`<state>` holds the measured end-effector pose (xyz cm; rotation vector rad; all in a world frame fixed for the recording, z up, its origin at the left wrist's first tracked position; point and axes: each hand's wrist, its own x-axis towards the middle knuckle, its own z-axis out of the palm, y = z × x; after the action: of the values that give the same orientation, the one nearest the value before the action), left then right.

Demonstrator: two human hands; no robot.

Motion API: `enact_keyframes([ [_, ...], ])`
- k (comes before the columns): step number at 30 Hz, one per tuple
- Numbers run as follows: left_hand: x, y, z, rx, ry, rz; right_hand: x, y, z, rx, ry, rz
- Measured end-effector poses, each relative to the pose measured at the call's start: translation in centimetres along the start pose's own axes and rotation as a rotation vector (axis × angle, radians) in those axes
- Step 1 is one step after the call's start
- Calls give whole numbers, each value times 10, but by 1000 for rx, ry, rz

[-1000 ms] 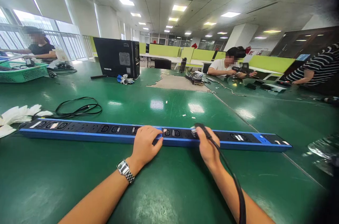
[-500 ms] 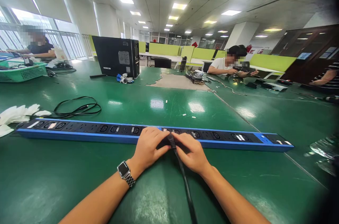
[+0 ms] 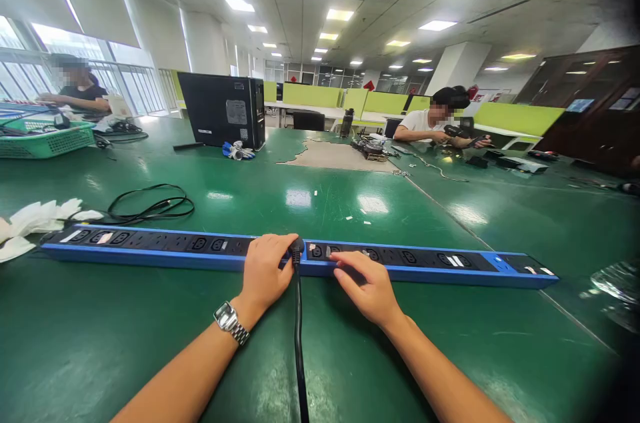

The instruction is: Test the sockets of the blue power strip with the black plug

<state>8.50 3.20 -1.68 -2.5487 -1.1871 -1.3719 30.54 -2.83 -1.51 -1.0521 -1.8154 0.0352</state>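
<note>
A long blue power strip (image 3: 150, 246) with several black sockets lies across the green table (image 3: 320, 203) in front of me. A black plug (image 3: 297, 247) stands in a socket near the strip's middle, and its black cable (image 3: 299, 343) runs straight back toward me. My left hand (image 3: 264, 271), with a wristwatch (image 3: 227, 319) on its wrist, has its fingers closed on the plug. My right hand (image 3: 367, 284) rests just right of the plug, fingers spread on the strip's front edge, holding nothing.
A coiled black cable (image 3: 150, 208) and white cloth (image 3: 30, 223) lie beyond the strip's left end. A black computer tower (image 3: 220, 109) stands further back and a green basket (image 3: 47, 139) at far left. Other people sit at the far left and back right. Clear plastic (image 3: 610, 283) lies at the right edge.
My right hand carried the plug leftward from the strip's right part to the middle. The plug now sits in a socket under my left hand, and my right hand has let go of it.
</note>
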Motion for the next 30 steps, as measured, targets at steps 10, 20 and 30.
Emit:
enact_keyframes([
  [10,10,2,-7,-32,-220,-59,1,-3,2,-12,11,43],
  [20,2,1,3,39,-111,37,2,-3,1,-6,-2,94],
  [30,2,1,5,28,-85,-12,3,-3,1,0,-15,103],
])
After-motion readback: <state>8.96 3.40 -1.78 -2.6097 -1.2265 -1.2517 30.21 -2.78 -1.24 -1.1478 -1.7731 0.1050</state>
